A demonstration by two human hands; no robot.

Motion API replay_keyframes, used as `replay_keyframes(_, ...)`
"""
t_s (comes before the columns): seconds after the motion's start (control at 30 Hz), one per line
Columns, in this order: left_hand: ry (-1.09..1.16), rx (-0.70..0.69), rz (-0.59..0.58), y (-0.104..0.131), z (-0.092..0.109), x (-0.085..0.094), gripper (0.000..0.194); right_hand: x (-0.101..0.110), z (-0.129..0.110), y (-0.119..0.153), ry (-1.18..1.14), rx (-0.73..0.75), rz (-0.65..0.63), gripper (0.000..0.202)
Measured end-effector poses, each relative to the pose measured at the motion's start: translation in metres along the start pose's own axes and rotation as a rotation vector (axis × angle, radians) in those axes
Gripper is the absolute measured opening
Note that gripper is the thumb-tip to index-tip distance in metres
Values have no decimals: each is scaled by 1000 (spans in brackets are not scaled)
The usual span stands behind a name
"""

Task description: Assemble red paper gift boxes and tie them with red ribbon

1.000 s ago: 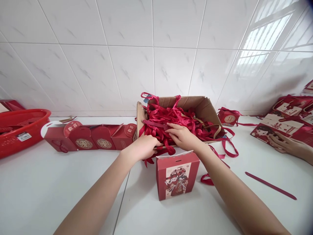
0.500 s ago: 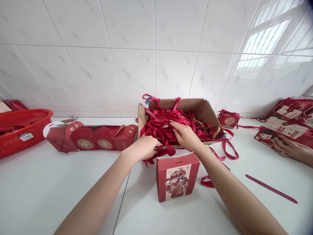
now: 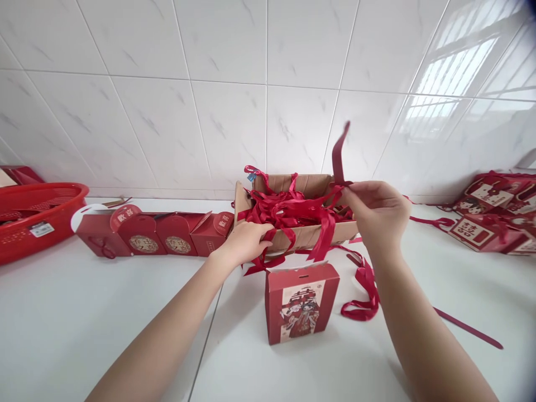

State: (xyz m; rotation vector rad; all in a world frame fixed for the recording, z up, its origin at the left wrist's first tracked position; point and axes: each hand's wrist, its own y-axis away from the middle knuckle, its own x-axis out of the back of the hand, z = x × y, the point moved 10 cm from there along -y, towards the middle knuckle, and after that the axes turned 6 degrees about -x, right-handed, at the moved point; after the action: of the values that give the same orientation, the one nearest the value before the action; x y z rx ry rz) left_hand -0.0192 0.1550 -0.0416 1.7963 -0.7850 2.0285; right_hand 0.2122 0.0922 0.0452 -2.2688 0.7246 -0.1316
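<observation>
A cardboard box point(image 3: 288, 237) full of tangled red ribbons point(image 3: 288, 209) stands against the wall. At its front left corner my left hand point(image 3: 250, 243) is closed over the rim, with ribbon beside the fingertips. Above the box's right end, my right hand point(image 3: 379, 212) pinches a dark red strap point(image 3: 338, 159), whose free end stands up in the air. Red ribbon trails from near those fingertips back into the pile. In front of the box, a red gift box point(image 3: 301, 304) with a printed couple on a pale panel stands upright.
Several small red boxes point(image 3: 144, 234) stand in a row at left, near a red plastic basket point(image 3: 46, 223). Another dark red strap point(image 3: 469, 328) and a loose ribbon loop point(image 3: 364, 298) lie on the white table at right. Finished-looking red boxes point(image 3: 489, 195) are piled far right.
My right hand has lifted out of the ribbons, up and to the right, with a strap. My left hand stays at the corner. Another person's hand at far right has left view.
</observation>
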Motion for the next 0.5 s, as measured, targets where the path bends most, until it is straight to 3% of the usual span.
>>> replay_keyframes(0.17,4,18,93,-2,-9,4,46,0,10,-9,-170,-111,-109,46)
replay_keyframes(0.37,83,57,139,5,-12,19,61,-21,33,-4,-366,-403,-317,20)
replay_keyframes(0.5,324,-40,405,18,9,58,50,-53,19,20,-413,-439,-584,17)
